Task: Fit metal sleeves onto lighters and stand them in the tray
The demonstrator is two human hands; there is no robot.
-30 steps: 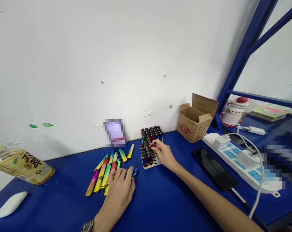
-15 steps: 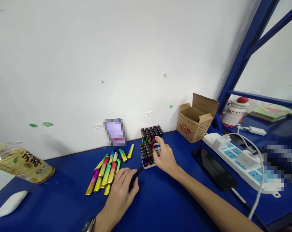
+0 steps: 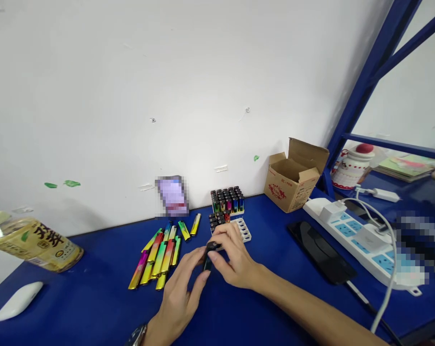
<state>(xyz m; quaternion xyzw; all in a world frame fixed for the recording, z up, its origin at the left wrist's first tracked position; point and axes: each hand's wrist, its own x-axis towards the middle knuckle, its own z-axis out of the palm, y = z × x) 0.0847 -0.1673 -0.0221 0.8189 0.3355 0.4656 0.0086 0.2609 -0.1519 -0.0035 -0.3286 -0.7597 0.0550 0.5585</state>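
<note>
A dark lighter (image 3: 207, 262) is upright between my two hands, just in front of the lighter trays. My left hand (image 3: 177, 293) pinches its lower part between thumb and fingers. At its black top, my right hand (image 3: 237, 257) closes thumb and fingers around it. Behind my right hand is a white tray with holes (image 3: 245, 229), its left side filled with black-topped lighters (image 3: 216, 220) and partly hidden by my fingers. Another full tray of lighters (image 3: 227, 204) stands against the wall. Left of my hands lies a loose pile of colourful lighters (image 3: 160, 257).
An open cardboard box (image 3: 293, 180) stands at the back right. Near it are a black phone (image 3: 321, 252) and a white power strip (image 3: 361, 245) with cables. On the left are a tilted drink bottle (image 3: 41, 242) and a white mouse (image 3: 19, 302). A blurred screen (image 3: 173, 196) leans on the wall.
My right hand has come from the tray toward me and left, onto the lighter in my left hand. That lighter has turned more upright. More empty holes of the tray now show.
</note>
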